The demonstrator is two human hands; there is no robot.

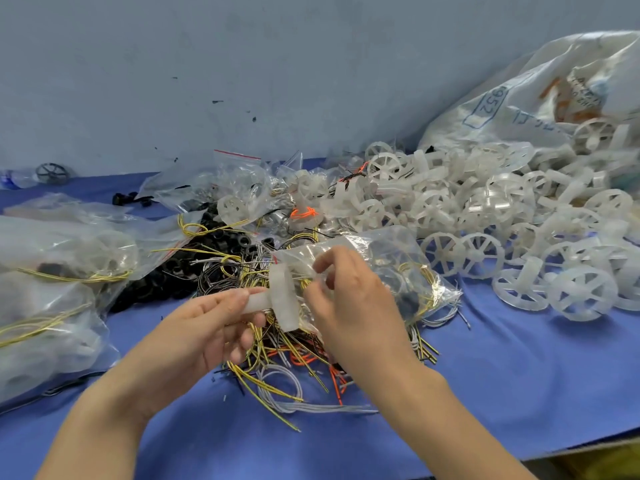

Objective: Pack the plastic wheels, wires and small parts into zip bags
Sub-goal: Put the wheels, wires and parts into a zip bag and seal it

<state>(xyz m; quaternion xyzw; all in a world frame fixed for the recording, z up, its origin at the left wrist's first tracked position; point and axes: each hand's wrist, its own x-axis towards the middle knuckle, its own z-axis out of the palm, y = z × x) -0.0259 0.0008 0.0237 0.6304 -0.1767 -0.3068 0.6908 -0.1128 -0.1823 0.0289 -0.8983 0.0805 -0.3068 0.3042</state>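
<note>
Just above the wire heap [277, 362]: the left hand [207, 320] gripped a wheel [285, 299] by its hub stub, fingers curled round it.
Beside it, the right hand [349, 299]: pinched the mouth of a zip bag [398, 268] with wires already inside.
Left of the heap: filled bags [59, 271], seemingly done.
Beyond and right of the heap: loose wheels [485, 209] in plenty, still to pack, I'd say.

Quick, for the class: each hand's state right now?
Left hand: grips the wheel by its stub.
Right hand: pinches the zip bag at its mouth.

head view, looking down, close.
</note>
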